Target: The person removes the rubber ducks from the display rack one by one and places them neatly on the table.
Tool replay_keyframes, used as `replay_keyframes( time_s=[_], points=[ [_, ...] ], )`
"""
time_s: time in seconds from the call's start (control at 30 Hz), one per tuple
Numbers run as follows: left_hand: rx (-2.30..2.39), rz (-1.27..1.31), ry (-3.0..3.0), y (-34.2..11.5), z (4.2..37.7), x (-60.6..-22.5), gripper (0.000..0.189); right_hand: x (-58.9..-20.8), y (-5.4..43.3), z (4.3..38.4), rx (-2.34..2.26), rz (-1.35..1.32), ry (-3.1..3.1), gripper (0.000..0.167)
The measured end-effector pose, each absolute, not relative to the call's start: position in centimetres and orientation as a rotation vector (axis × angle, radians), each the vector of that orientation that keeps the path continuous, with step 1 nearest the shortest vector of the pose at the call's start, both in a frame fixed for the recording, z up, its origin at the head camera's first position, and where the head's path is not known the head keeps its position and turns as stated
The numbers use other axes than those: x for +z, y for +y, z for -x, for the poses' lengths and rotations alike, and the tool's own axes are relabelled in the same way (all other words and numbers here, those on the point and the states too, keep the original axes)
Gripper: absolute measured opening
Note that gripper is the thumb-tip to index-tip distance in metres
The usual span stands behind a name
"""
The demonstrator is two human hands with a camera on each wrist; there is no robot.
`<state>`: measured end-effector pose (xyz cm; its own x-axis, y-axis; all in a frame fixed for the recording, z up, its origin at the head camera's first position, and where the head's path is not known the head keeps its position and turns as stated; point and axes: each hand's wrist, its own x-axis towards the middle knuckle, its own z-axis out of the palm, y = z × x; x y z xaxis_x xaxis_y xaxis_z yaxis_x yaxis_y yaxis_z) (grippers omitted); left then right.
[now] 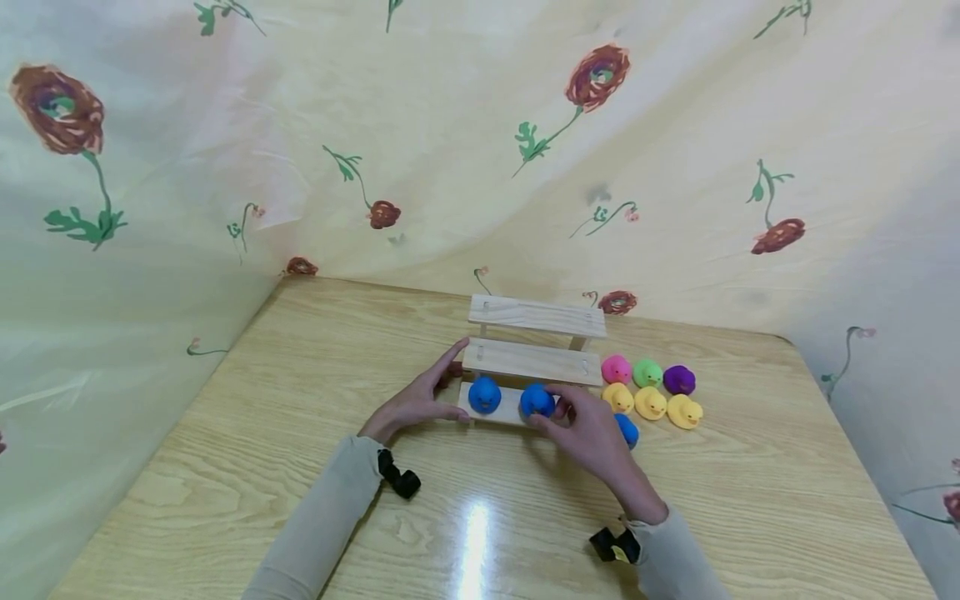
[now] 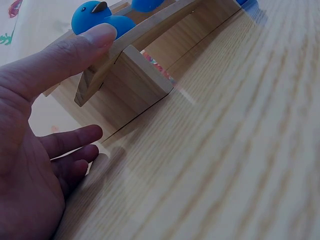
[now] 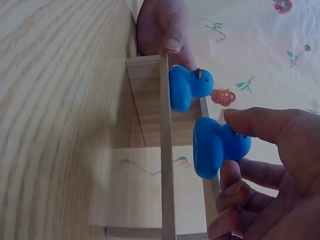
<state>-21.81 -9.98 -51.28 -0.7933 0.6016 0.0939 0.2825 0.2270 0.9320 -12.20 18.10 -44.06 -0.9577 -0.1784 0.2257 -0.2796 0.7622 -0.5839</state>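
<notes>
A three-tier wooden stand (image 1: 531, 363) sits on the table. On the left part of its lowest step stands a blue rubber duck (image 1: 484, 396). My right hand (image 1: 600, 437) pinches a second blue rubber duck (image 3: 210, 150) between thumb and fingers; in the right wrist view a gap shows between its base and the step. My left hand (image 1: 416, 402) is at the stand's left end. Its thumb (image 2: 102, 37) touches the lowest step's edge beside the standing duck, while the other fingers (image 2: 75, 140) extend loosely near the side support.
Right of the stand are a pink duck (image 1: 617, 368), a green duck (image 1: 647, 373), a purple duck (image 1: 679, 380) and several yellow ducks (image 1: 651, 404). Another blue duck (image 1: 627, 431) is partly hidden by my right hand. A flowered cloth (image 1: 450, 150) hangs behind the table (image 1: 300, 367).
</notes>
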Motion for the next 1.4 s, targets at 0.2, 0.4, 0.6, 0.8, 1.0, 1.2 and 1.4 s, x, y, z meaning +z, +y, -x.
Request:
replay_keyframes(
  time_s=[0.2, 0.4, 0.6, 0.8, 1.0, 1.2, 1.4],
  points=[
    [1.587, -0.821, 2.226, -10.0, 21.7, -51.1, 0.116, -43.7, 19.1, 12.0, 1.003, -0.388, -2.773, 0.041],
    [1.583, -0.808, 2.234, -10.1, 21.6, -51.0, 0.116, -43.3, 20.4, 11.8, 1.031, -0.398, -2.758, 0.038],
    [1.584, -0.804, 2.234, -10.1, 21.5, -51.0, 0.116, -43.3, 21.6, 11.5, 0.997, -0.391, -2.741, 0.039],
    [1.583, -0.801, 2.234, -10.0, 21.5, -50.9, 0.117, -43.1, 22.9, 11.2, 0.984, -0.395, -2.703, 0.037],
    [1.598, -0.799, 2.219, -9.9, 21.4, -50.7, 0.115, -42.7, 24.5, 10.7, 0.961, -0.359, -2.673, 0.036],
    [1.598, -0.8, 2.219, -9.9, 21.4, -50.7, 0.116, -42.2, 26.0, 10.5, 0.949, -0.338, -2.66, 0.036],
    [1.592, -0.798, 2.216, -9.8, 21.5, -50.8, 0.118, -42.3, 27.4, 10.5, 0.95, -0.307, -2.665, 0.036]
  ],
)
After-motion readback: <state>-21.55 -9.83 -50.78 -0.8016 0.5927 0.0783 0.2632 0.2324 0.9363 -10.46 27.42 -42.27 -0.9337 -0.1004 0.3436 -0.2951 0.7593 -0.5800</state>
